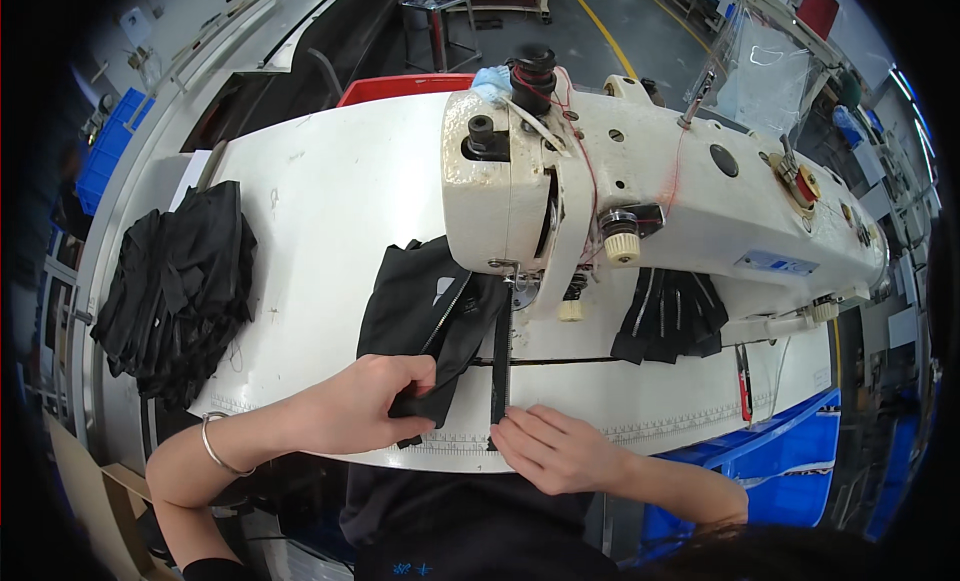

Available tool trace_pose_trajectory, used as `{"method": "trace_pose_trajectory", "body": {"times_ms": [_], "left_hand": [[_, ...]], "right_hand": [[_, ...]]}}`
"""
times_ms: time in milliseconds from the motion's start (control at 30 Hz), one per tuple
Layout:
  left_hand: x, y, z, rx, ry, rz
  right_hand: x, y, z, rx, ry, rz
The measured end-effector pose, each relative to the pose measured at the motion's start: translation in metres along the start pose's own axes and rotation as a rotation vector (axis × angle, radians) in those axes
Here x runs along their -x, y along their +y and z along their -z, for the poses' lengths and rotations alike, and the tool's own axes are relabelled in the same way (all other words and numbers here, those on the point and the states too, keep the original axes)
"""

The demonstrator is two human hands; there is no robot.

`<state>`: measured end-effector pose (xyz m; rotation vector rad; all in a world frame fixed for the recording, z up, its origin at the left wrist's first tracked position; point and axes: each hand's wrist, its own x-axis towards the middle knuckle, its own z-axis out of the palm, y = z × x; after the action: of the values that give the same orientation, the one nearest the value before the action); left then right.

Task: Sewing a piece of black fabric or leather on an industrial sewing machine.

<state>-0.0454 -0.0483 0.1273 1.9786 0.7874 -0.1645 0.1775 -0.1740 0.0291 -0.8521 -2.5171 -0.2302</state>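
Observation:
A black fabric piece (395,306) with a silver-toothed zipper set in it lies on the white table, left of the sewing machine's presser foot (520,291). My left hand (375,406) is closed on its near edge, thumb against curled fingers. From under the foot a narrow black zipper tape (501,371) runs straight toward me. Its near end is pinched in my right hand (560,449), close to the table's front edge. Where the tape and the fabric meet by the foot, the machine head partly covers them.
The white sewing machine (620,161), threaded in red, spans the table's right half. A pile of black fabric pieces (180,291) sits far left. Several zipper strips (670,316) lie under the machine arm. Red-handled snips (744,386) rest at right, above a blue bin (790,491).

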Motion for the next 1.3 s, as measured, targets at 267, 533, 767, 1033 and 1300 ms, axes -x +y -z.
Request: {"method": "trace_pose_trajectory", "body": {"times_ms": [267, 533, 767, 1033, 1300], "left_hand": [[-0.004, 0.001, -0.001, -0.050, -0.082, -0.214], [-0.001, -0.001, -0.004, -0.020, 0.034, -0.213], [0.005, -0.014, -0.016, -0.559, 0.250, -0.363], [0.021, -0.012, -0.032, -0.770, 0.707, -0.656], [0.008, -0.024, -0.041, 0.293, 0.441, -0.186]], "right_hand": [[-0.014, 0.011, 0.002, -0.144, 0.154, -0.057], [-0.047, 0.052, -0.004, -0.390, 0.189, -0.122], [-0.040, 0.046, -0.009, -0.307, 0.221, -0.153], [-0.029, 0.012, 0.011, -0.211, 0.118, -0.187], [-0.010, -0.019, 0.005, 0.115, -0.192, -0.013]]}}
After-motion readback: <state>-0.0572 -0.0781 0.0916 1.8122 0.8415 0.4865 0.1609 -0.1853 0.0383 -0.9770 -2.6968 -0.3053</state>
